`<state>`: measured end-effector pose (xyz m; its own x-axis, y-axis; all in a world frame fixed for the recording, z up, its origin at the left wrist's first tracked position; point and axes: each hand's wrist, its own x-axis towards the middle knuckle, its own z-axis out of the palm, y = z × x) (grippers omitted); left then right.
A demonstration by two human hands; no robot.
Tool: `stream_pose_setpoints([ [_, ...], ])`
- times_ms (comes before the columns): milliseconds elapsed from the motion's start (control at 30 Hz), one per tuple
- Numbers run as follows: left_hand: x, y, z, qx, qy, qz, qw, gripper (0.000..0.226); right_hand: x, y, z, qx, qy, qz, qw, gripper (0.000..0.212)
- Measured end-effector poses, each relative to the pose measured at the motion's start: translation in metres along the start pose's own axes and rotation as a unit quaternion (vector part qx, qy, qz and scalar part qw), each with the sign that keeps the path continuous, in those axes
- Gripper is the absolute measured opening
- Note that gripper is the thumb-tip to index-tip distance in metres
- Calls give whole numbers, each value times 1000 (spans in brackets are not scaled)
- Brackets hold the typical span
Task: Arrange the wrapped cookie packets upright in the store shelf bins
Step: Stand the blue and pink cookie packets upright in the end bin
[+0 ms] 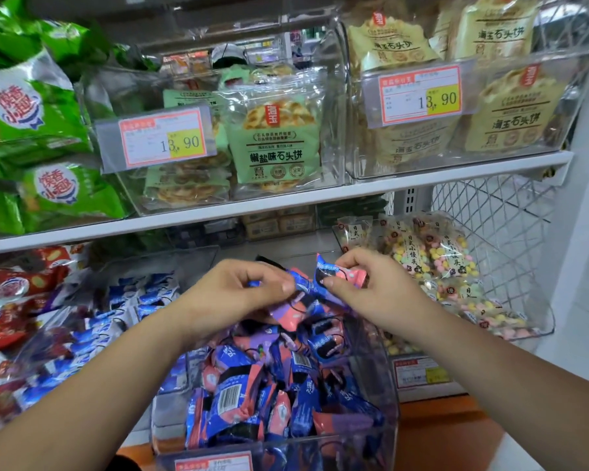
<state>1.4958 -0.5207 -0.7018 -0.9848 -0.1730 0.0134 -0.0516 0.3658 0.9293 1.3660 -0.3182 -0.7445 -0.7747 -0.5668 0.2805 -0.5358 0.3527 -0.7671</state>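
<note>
Head view looks down on both hands held over a clear bin (390,385) on the lower shelf. The left hand (238,294) pinches a blue-and-pink wrapped packet (301,283) between thumb and curled fingers; the right hand (364,287) pinches a second packet (334,271) of the same colours, thumb on its near side; the two packets touch each other between the hands, just above the bin's contents. Inside the bin lies a heap of packets (252,396) in pink, blue and purple wrappers, jumbled at many angles, a few with the barcode side turned up; a price label (215,465) sits on the bin's near wall.

Left of it stands a bin of blue-and-white packets (130,300); farther left lie red packets (11,290); to the right, a bin holds bags of pastel sweets (439,263).

Above, a white shelf board (286,203) carries more clear bins: green bags (31,107) at the left; a pale green cookie bag (276,137) standing upright in the middle, beside a price tag (162,137) reading 13.90; beige cookie bags (514,113) upright at the right, behind another tag (420,95) with the same price.
</note>
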Motion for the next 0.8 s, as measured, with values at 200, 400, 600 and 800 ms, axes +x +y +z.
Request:
stream_pose_setpoints([
  [200,-5,-2,-4,47,-19,-13,999,56,-6,0,-3,17,1,-28,999,12],
  [400,-5,-7,-5,30,-33,-40,998,52,-7,-6,-4,43,18,-16,999,20],
  [600,-5,-7,-4,44,-8,-12,999,31,-6,-9,0,105,6,-26,994,14],
  [800,-7,-3,-2,83,7,12,996,32,-7,-9,-1,114,-17,-16,993,15],
])
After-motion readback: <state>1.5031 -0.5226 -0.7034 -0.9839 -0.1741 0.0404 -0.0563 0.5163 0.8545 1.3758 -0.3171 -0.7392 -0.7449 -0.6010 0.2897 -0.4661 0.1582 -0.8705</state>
